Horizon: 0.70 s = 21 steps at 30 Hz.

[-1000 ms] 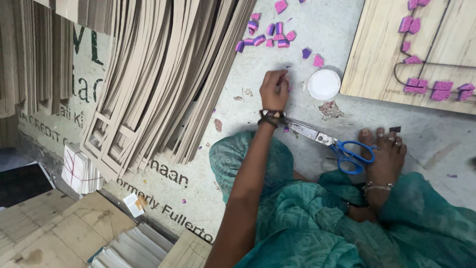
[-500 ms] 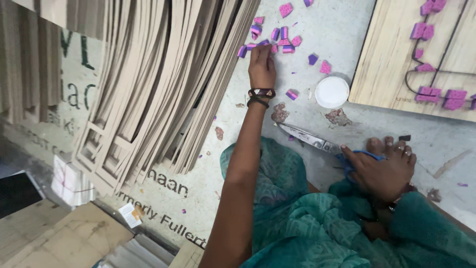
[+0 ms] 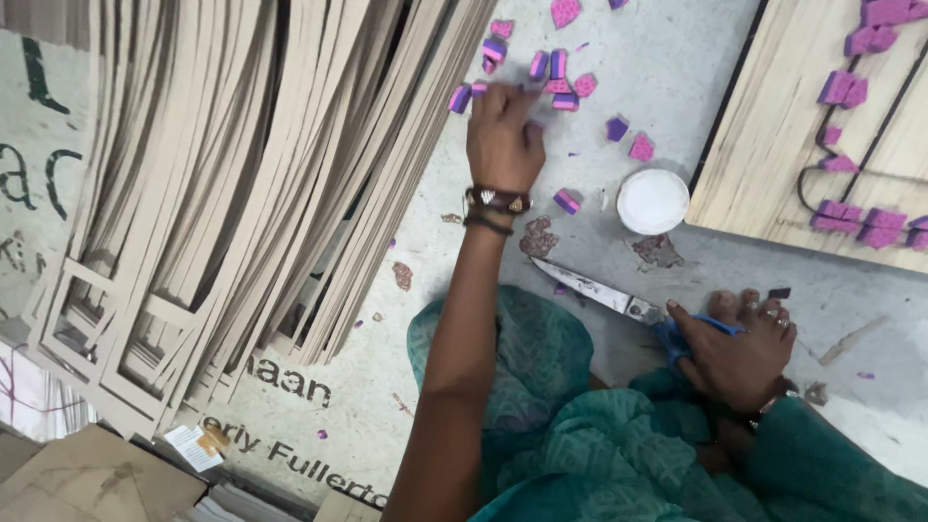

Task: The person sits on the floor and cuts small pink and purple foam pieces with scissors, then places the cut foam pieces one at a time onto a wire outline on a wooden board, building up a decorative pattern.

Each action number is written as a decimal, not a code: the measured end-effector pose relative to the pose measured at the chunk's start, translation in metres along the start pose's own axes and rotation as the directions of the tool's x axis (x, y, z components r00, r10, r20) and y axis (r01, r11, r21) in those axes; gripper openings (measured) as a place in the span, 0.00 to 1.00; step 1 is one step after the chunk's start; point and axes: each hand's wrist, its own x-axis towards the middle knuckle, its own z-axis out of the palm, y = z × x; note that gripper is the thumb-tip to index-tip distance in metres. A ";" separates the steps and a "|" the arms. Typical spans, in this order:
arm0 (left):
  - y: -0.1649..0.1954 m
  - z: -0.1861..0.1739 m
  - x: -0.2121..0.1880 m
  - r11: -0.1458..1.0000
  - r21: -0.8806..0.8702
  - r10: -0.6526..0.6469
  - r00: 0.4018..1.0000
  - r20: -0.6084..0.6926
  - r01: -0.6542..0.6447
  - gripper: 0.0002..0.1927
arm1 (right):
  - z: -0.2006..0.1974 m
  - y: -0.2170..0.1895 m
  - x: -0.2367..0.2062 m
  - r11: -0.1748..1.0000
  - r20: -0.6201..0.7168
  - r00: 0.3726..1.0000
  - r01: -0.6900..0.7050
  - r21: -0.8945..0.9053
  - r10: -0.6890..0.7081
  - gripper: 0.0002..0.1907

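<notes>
Stacked wooden frames [image 3: 242, 193] beside my reach. Left hand [image 3: 503, 135] stretched over pink foam pieces [image 3: 556, 72] on floor, fingers curled, grip unclear. Right hand [image 3: 735, 348] grasped scissors [image 3: 619, 300]. Judged: pinch single piece cleanly.

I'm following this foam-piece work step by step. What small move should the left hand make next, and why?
Probably close the left hand on one pink foam piece and lift it: its fingertips already reach into that scatter, while the right hand rests on the scissors.
</notes>
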 end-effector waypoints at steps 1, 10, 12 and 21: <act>-0.001 0.002 0.006 1.000 -0.006 0.017 0.999 -0.031 -0.017 0.18 | -0.001 -0.001 0.000 1.000 0.034 0.999 -0.009 0.004 0.008 0.42; 0.008 0.057 0.058 0.969 0.245 -0.053 0.996 0.069 0.035 0.19 | 0.012 0.002 -0.003 1.000 -0.115 0.993 0.010 0.016 -0.009 0.43; 0.002 0.041 0.047 0.998 -0.063 -0.021 0.999 -0.030 0.019 0.21 | 0.015 0.001 -0.007 0.998 -0.079 0.997 -0.012 0.060 0.016 0.44; 0.028 -0.018 -0.029 -0.180 -0.943 -0.223 0.922 0.316 0.279 0.21 | 0.015 -0.004 -0.005 0.986 0.015 0.995 -0.096 0.135 0.095 0.46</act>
